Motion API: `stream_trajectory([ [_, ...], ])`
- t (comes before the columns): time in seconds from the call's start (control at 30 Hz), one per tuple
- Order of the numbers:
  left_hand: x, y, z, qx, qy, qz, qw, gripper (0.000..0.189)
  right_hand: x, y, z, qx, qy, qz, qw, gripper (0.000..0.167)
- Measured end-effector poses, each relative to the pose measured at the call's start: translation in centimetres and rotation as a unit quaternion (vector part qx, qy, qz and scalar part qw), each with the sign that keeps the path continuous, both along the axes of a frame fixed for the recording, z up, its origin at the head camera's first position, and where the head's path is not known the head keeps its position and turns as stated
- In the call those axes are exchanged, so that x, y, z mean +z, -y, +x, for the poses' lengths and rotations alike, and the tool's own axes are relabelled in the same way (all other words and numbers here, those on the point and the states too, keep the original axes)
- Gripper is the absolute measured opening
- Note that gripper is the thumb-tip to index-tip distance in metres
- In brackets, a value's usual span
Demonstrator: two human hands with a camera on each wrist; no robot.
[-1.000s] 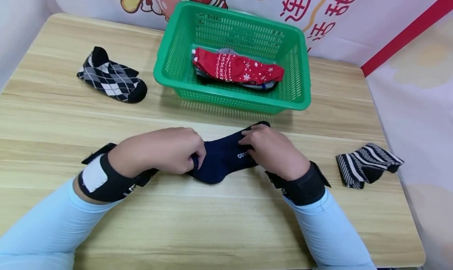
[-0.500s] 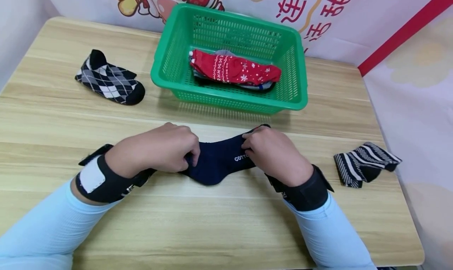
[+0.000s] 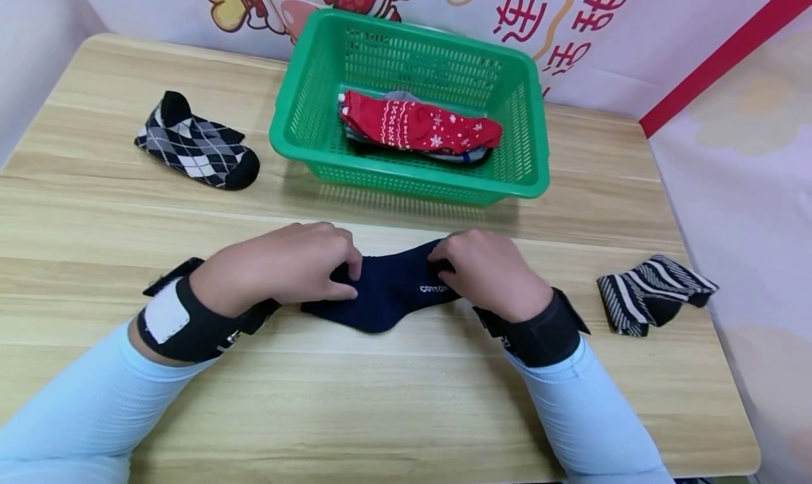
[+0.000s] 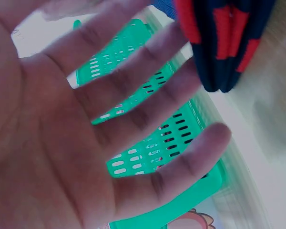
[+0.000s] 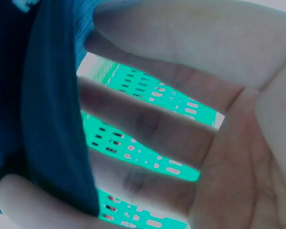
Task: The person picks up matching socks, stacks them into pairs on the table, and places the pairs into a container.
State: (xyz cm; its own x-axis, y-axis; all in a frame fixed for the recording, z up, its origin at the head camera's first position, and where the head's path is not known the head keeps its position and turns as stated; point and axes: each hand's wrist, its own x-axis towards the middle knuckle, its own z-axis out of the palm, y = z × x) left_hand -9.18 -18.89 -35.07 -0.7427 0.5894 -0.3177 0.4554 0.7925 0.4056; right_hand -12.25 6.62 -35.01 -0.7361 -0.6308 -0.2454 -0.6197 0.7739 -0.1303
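A navy sock (image 3: pixel 387 287) with white lettering lies across the middle of the table. My left hand (image 3: pixel 294 262) rests over its left end, thumb and index finger spread apart. In the left wrist view, the fingers of my left hand (image 4: pixel 109 109) stretch out nearly straight. Past their tips hangs a red-and-navy striped part of the sock (image 4: pixel 224 38). At the other end, my right hand (image 3: pixel 485 272) holds the sock between thumb and fingers, hiding that end from the head view. The right wrist view shows the navy fabric (image 5: pixel 57 119) standing up at the fingertips.
Behind the hands stands a green basket (image 3: pixel 406 177) holding a red snowflake sock (image 3: pixel 421 123) atop other socks. An argyle sock (image 3: pixel 199 146) lies at the back left and a striped sock (image 3: pixel 653 297) at the right, both on the wooden table (image 3: pixel 380 413).
The thumb and index finger of my left hand have spread, letting go of the fabric. The sock's far right tip, visible earlier beyond my right hand, is now out of sight.
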Motion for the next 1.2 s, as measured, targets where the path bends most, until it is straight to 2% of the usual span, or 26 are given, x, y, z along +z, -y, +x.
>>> stream_trajectory([
  [0.13, -0.2, 0.0, -0.2, 0.012, -0.017, -0.026, 0.9994, 0.024, -0.3, -0.4, -0.6, -0.023, -0.011, 0.01, 0.9996, 0.038],
  [0.37, -0.5, 0.2, -0.4, 0.032, -0.047, -0.058, 0.9967, 0.044, -0.6, -0.9, -1.6, -0.055, -0.026, 0.033, 0.9976, 0.041],
  [0.53, -0.8, 0.2, -0.6, 0.027, -0.045, -0.051, 0.9973, 0.044, -0.9, -1.3, -2.0, -0.058, -0.029, 0.029, 0.9975, 0.034],
  [0.83, -1.3, 0.0, -0.7, 0.011, -0.037, -0.048, 0.9981, 0.037, -1.1, -1.6, -2.7, -0.056, -0.043, 0.003, 0.9975, 0.008],
  [1.07, -1.1, 0.1, -0.6, 0.015, -0.027, -0.047, 0.9984, 0.037, -1.4, -1.7, -3.0, -0.068, 0.01, 0.006, 0.9976, 0.005],
  [1.2, -1.1, 0.2, -0.7, 0.016, -0.023, -0.042, 0.9987, 0.037, -1.6, -1.7, -3.1, -0.065, 0.033, 0.003, 0.9973, 0.01],
])
